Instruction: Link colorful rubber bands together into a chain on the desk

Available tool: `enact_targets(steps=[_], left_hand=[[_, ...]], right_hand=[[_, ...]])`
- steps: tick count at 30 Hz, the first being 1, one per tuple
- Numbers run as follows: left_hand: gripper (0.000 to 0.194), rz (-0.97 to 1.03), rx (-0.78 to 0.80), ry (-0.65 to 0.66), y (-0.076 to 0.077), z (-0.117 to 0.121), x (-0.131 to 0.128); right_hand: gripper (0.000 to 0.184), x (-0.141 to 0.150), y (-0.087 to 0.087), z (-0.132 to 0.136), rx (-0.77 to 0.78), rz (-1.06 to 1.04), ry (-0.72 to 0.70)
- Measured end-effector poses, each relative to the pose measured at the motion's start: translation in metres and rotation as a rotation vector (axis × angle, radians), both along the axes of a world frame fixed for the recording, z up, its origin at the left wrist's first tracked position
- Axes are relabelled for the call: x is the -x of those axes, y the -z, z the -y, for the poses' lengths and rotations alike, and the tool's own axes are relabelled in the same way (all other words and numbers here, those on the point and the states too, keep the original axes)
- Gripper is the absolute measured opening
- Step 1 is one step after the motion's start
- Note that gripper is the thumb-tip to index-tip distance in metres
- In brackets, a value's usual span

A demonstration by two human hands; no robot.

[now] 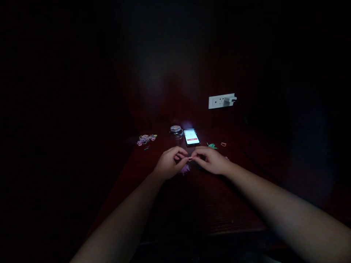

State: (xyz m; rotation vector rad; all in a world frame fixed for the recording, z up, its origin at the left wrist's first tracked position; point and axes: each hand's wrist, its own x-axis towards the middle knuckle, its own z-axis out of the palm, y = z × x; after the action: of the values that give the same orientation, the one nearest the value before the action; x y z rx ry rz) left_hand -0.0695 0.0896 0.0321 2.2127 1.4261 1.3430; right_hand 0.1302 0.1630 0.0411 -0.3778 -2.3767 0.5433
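Note:
Over the middle of the dark red table [219, 204], my left hand [171, 162] and my right hand [210, 159] meet fingertip to fingertip. Between them is a small orange-pink loop [190, 159], pinched from both sides; it is too small to name surely. A pile of thin purple pieces [184, 168] lies just below, partly covered by my left hand. Green strips [211, 145] rest beyond my right hand, with another small orange loop [223, 144] to their right.
A lit phone [192, 137] stands behind the hands, beside a round clear jar with a patterned lid [176, 129]. Several small coloured loops [146, 139] lie in a heap at the left. On the back wall is a white socket [221, 101] with a plug and dark cable.

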Motion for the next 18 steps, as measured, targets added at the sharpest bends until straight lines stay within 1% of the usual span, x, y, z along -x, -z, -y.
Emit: enact_targets(steps=[2,4,8,15,18], left_hand=[[0.016,-0.013,0.025,0.031,0.0000,-0.0003,-0.0006],[0.011,-0.031,0.048,0.049,-0.0013,0.0006,-0.0014],[0.009,-0.028,0.078,0.033,-0.0042,0.0029,-0.0028],[0.010,-0.001,0.093,0.060,-0.0006,0.0015,-0.0026],[0.011,-0.013,0.102,0.048,-0.0020,0.0025,-0.0032]], right_hand=[[0.016,0.0004,-0.0001,0.0019,0.010,0.021,-0.012],[0.016,0.0007,0.0002,0.0026,0.009,0.022,-0.005],[0.017,0.0015,0.0007,0.0025,0.004,0.033,-0.008],[0.019,0.0027,0.0007,0.0030,0.009,0.079,0.017],[0.018,0.0032,0.0018,0.0041,-0.004,0.073,0.020]])
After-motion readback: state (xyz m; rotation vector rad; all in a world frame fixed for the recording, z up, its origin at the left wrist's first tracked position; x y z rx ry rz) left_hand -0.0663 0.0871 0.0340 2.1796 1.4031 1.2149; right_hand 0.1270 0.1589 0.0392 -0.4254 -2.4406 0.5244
